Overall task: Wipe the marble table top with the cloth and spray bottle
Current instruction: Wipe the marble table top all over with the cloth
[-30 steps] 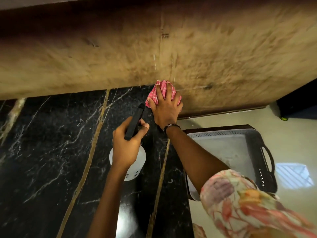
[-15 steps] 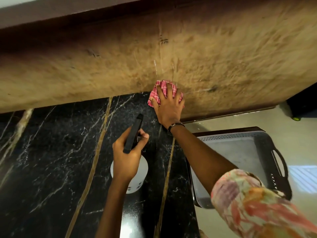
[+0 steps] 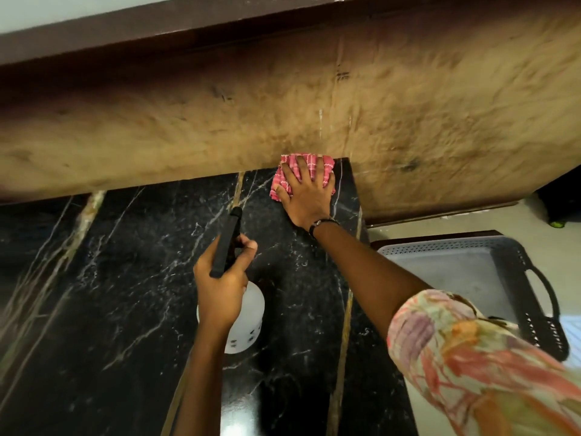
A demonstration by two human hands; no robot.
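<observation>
Here, cloth (image 3: 303, 174) lies under right grip (image 3: 306, 196).

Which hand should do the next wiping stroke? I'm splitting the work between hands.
The right hand: it lies flat on the pink cloth at the marble table top's far corner. The left hand is gripping the spray bottle.
</observation>
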